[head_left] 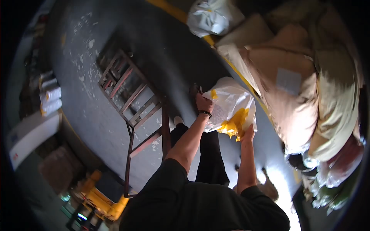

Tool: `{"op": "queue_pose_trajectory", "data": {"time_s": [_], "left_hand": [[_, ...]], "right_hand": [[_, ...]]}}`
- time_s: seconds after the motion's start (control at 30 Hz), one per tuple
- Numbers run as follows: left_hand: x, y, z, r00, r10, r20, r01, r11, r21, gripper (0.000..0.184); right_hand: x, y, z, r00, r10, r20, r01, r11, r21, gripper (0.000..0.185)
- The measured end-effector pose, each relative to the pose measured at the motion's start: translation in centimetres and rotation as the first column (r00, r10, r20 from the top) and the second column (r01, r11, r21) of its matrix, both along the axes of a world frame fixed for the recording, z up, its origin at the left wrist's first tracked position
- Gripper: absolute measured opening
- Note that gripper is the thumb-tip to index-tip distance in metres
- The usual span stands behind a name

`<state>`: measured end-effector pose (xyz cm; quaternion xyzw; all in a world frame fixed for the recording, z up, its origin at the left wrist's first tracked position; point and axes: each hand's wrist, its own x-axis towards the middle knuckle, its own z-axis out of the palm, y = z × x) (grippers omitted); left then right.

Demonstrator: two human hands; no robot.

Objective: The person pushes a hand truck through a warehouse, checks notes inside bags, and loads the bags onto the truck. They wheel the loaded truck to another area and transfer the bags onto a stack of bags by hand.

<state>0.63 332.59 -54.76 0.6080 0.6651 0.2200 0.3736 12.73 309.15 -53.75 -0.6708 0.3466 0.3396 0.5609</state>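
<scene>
A white, partly see-through plastic bag [233,98] with yellow patches hangs between my two hands, above the floor. My left hand [204,103], with a dark beaded bracelet at the wrist, is closed at the bag's left edge. Something small and dark shows beside its fingers, too unclear to name. My right hand [248,134] is closed on the bag's lower right edge, next to the crumpled yellow part.
A dark metal and wood frame [135,100] stands on the worn grey floor to the left. Large tan sacks [285,84] are piled at the right, with another white bag [210,19] above. A yellow object [96,196] is at the lower left.
</scene>
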Motion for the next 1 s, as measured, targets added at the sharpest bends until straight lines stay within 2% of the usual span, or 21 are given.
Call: {"op": "queue_pose_trajectory", "data": {"time_s": [0.03, 0.1, 0.13, 0.17, 0.2, 0.27, 0.3, 0.37, 0.47, 0.5, 0.57, 0.63, 0.7, 0.8, 0.87, 0.97, 1.0], "left_hand": [[-0.9, 1.2, 0.0, 0.996, 0.092, 0.020, -0.089, 0.985, -0.148, 0.014], [-3.1, 3.6, 0.4, 0.999, 0.028, -0.043, -0.037, 0.971, -0.237, 0.017], [-4.3, 4.4, 0.3, 0.998, -0.009, -0.070, -0.012, 0.957, -0.288, 0.019], [-5.3, 4.8, -1.6, 0.997, -0.029, -0.065, 0.011, 0.965, -0.262, 0.022], [-5.8, 5.4, -1.8, 0.996, 0.052, 0.071, -0.039, 0.984, -0.176, 0.022], [-7.0, 7.2, -0.8, 0.995, 0.079, 0.066, -0.060, 0.966, -0.252, 0.022], [-7.7, 8.1, 0.3, 0.992, 0.105, 0.072, -0.078, 0.949, -0.307, 0.023], [-10.1, 10.7, 7.6, 0.970, 0.206, 0.130, -0.122, 0.875, -0.469, 0.028], [-15.1, 10.7, 7.2, 0.920, 0.292, 0.263, -0.159, 0.888, -0.431, 0.028], [-17.1, 11.0, 8.9, 0.897, 0.321, 0.304, -0.170, 0.884, -0.435, 0.025], [-21.0, 10.9, 12.2, 0.735, 0.476, 0.483, -0.241, 0.849, -0.470, 0.021], [-24.0, 10.9, 17.6, 0.567, 0.568, 0.597, -0.306, 0.818, -0.487, 0.017], [-26.7, 11.2, 25.4, 0.437, 0.611, 0.660, -0.387, 0.790, -0.475, 0.014], [-31.2, 9.2, 28.1, 0.465, 0.648, 0.602, -0.516, 0.752, -0.411, 0.012], [-33.7, 8.2, 28.5, 0.364, 0.687, 0.629, -0.627, 0.680, -0.381, 0.011], [-36.8, 9.1, 31.0, 0.152, 0.737, 0.659, -0.756, 0.516, -0.402, 0.010], [-38.6, 7.9, 29.0, 0.190, 0.747, 0.637, -0.756, 0.525, -0.391, 0.015]], "right_hand": [[-0.4, 0.3, 0.0, 0.997, 0.067, 0.033, -0.068, 0.997, 0.023, 0.057], [-0.9, 0.7, 0.1, 0.974, 0.202, 0.099, -0.209, 0.976, 0.061, 0.055], [-1.0, 1.8, 1.5, 0.972, 0.223, 0.073, -0.228, 0.971, 0.072, 0.054], [-0.8, 2.7, 3.0, 0.969, 0.241, 0.049, -0.244, 0.966, 0.084, 0.054], [-0.5, 4.0, 4.3, 0.966, 0.256, 0.030, -0.258, 0.961, 0.098, 0.053], [0.6, 7.1, 6.8, 0.961, 0.277, -0.003, -0.277, 0.961, 0.015, 0.052], [1.2, 8.6, 7.8, 0.957, 0.288, -0.023, -0.288, 0.957, -0.025, 0.052], [2.0, 11.9, 9.4, 0.937, 0.346, 0.051, -0.344, 0.938, -0.042, 0.050], [0.5, 18.2, 15.4, 0.872, 0.485, 0.070, -0.476, 0.872, -0.110, 0.050], [-1.3, 21.2, 18.5, 0.861, 0.499, 0.093, -0.492, 0.866, -0.095, 0.050], [-2.7, 24.5, 21.3, 0.803, 0.589, 0.091, -0.586, 0.808, -0.056, 0.051], [-4.5, 27.6, 24.2, 0.697, 0.706, 0.126, -0.706, 0.706, -0.055, 0.052], [-7.1, 31.3, 27.2, 0.620, 0.770, 0.148, -0.780, 0.626, 0.009, 0.051], [-11.1, 36.7, 30.2, 0.450, 0.873, 0.186, -0.893, 0.438, 0.105, 0.044], [-12.3, 39.3, 29.6, 0.296, 0.912, 0.283, -0.950, 0.250, 0.190, 0.043], [-18.6, 44.9, 31.1, 0.132, 0.943, 0.306, -0.987, 0.095, 0.131, 0.039], [-21.1, 46.6, 31.2, 0.126, 0.932, 0.340, -0.981, 0.067, 0.179, 0.039]]}}
